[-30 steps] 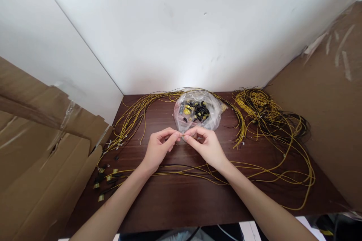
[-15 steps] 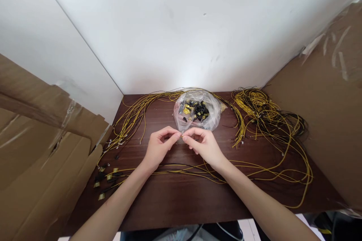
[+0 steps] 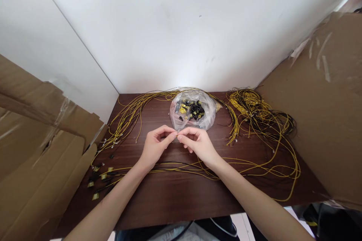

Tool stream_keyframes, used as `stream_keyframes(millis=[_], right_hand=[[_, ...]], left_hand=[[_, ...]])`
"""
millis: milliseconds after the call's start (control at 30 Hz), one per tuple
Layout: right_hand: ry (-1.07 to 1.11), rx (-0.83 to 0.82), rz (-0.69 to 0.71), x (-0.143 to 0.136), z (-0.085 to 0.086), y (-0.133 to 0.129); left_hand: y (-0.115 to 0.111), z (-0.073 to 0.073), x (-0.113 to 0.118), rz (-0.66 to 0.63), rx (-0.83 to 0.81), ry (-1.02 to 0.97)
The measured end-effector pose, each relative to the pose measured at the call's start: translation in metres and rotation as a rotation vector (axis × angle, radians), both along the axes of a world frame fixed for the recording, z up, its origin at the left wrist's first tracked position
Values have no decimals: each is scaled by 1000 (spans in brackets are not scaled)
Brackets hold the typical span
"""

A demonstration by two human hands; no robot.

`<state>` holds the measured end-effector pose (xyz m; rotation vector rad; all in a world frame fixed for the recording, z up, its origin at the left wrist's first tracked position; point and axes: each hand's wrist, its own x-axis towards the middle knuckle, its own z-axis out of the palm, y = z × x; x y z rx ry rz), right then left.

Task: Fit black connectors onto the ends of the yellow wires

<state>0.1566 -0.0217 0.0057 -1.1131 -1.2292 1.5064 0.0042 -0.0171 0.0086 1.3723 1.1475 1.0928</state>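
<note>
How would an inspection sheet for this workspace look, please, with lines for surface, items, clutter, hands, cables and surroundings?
Surface: dark brown table.
Work items: plastic bag holding small black and yellow parts; yellow-tagged black pieces at left.
Clutter: one small dark piece toward the left.
Hands: left hand and right hand pinch a thin piece, too small to identify.
Cables: yellow and black wires arc behind the bag; tangle at right.
Surroundings: white wall behind, cardboard at both sides.
</note>
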Motion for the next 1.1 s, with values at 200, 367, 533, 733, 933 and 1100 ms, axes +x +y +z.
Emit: stream_keyframes(millis=[200, 367, 533, 733, 933, 1100], right_hand=[[-28, 2, -33, 3, 2, 3], [-57, 71, -80, 4, -6, 6], [-194, 234, -111, 4, -9, 4], [-296, 386, -129, 3, -5, -1], [-335, 423, -110, 5, -7, 1], [-305, 326, -79, 7, -12, 4]], left_hand=[[1, -3, 1, 19, -33, -45], [0, -8, 1, 115, -5, -96], [-3, -8, 0, 115, 198, 123], [-6, -8, 1, 74, 263, 189], [-6, -8, 2, 60, 267, 190], [-5, -9, 2, 58, 276, 194]])
